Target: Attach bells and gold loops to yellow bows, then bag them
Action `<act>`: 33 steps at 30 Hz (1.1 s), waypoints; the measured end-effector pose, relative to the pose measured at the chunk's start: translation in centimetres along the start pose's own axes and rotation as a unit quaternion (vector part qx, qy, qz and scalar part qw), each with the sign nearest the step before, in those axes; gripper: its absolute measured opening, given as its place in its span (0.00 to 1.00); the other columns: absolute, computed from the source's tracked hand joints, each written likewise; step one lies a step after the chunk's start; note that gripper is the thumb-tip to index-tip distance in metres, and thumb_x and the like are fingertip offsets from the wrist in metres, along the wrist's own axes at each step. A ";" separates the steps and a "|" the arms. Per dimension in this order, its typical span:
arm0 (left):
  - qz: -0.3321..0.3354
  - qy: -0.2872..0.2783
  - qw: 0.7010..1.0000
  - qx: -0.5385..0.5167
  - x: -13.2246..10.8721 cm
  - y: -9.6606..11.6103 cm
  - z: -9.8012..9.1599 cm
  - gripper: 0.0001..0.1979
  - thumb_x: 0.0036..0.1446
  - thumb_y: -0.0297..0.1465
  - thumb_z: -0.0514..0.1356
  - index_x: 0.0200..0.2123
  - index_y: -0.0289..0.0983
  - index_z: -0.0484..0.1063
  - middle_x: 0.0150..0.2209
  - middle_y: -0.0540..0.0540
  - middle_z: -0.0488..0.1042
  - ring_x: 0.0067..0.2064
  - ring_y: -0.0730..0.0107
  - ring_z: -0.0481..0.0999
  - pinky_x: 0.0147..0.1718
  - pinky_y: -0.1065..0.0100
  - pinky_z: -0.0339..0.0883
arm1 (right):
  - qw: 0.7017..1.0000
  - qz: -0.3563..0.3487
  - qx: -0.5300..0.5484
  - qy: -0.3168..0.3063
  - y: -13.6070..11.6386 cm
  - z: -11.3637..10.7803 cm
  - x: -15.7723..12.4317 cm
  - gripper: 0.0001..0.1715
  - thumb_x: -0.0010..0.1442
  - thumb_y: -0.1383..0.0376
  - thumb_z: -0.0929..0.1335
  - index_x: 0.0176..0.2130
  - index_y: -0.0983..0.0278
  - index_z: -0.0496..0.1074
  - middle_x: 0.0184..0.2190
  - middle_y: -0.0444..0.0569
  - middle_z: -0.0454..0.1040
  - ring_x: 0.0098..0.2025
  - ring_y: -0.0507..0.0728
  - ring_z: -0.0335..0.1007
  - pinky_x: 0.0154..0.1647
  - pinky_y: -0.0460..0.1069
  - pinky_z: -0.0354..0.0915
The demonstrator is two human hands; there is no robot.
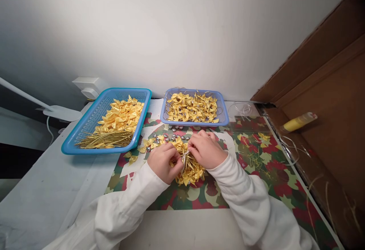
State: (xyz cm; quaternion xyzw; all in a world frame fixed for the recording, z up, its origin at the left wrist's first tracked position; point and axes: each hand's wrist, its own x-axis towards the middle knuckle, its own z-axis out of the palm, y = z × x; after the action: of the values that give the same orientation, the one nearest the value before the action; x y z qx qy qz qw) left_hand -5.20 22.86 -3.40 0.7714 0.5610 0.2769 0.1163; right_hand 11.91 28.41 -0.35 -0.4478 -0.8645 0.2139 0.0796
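Observation:
A bundle of gold ribbon bows (190, 176) with gold wire ties lies on the patterned mat in front of me. Its ties are gathered at the middle by a thin pale band (184, 155). On the left of the bundle, my left hand (165, 162) is closed, thumb and forefinger pinched at the band. My right hand (207, 149) is closed from the other side, its fingertips at the band's upper end. Fingers partly cover the bundle. Just beyond my hands lie several small silver bells (167, 139) and some loose gold bows (132, 158).
A blue basket (68, 145) at left holds gold bows and gold twist ties. A purple-blue basket (163, 117) at the back holds bows with bells. A yellow tube-like thing (298, 122) stands out by the brown panel at right. A white lamp base (62, 113) is at far left.

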 end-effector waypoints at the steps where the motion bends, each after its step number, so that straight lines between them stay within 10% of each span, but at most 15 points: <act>1: -0.004 0.000 1.000 -0.004 0.0 0.0 0.0 0.08 0.50 0.28 0.55 0.20 0.38 0.67 0.23 0.48 0.69 0.27 0.68 0.68 0.28 0.66 0.61 | 1.000 -0.003 0.005 -0.002 0.1 -0.1 0.0 0.07 0.60 0.68 0.64 0.30 0.63 0.69 0.34 0.47 0.74 0.42 0.57 0.60 0.44 0.55 0.49; 18: -0.035 -0.073 0.996 0.040 1.0 0.5 -0.5 0.08 0.48 0.30 0.55 0.19 0.38 0.69 0.23 0.46 0.70 0.29 0.64 0.66 0.30 0.64 0.59 | 0.996 -0.061 -0.035 0.058 0.0 0.6 0.0 0.07 0.56 0.68 0.64 0.28 0.64 0.70 0.34 0.48 0.74 0.41 0.57 0.59 0.43 0.55 0.47; 33: -0.076 -0.033 0.997 0.000 0.6 -0.2 -0.3 0.08 0.50 0.31 0.53 0.20 0.38 0.65 0.23 0.46 0.68 0.28 0.65 0.66 0.30 0.64 0.60 | 0.996 0.036 0.050 0.065 0.3 0.8 0.1 0.07 0.52 0.67 0.65 0.24 0.63 0.69 0.29 0.44 0.76 0.39 0.56 0.62 0.39 0.52 0.45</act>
State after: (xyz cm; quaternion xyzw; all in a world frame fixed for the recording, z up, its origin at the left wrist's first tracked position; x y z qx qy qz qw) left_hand -5.41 23.47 -3.13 0.7354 0.6136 0.2418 0.1556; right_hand 11.80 28.37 -1.23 -0.4870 -0.8292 0.2300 0.1496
